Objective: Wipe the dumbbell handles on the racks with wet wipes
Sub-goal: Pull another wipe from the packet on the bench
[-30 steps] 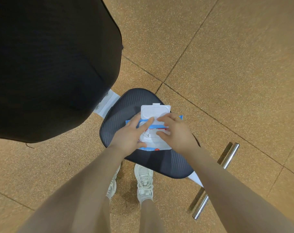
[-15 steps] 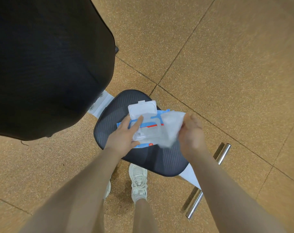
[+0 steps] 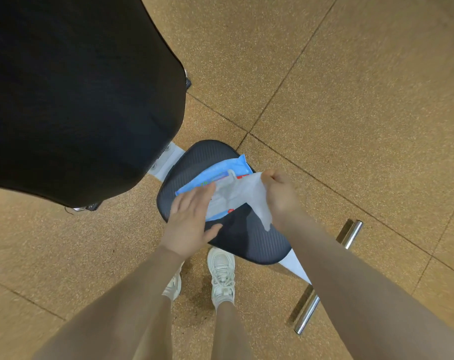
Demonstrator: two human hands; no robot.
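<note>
Left hand (image 3: pixel 192 222) lies flat, fingers straight, pressing the blue wipes pack (image 3: pixel 215 178) onto the bench seat (image 3: pixel 249 240). Right hand (image 3: pixel 279 197) has fingers curled tight on a white wipe (image 3: pixel 249 196) pulled from it.

The right hand (image 3: pixel 279 197), a second ago down at the wet wipe pack (image 3: pixel 215 175), now grips a white wipe (image 3: pixel 249 193) pulled clear and hanging; the left hand (image 3: pixel 190 224) now presses flat with fingers spread; the pack's white lid no longer stands open.
</note>
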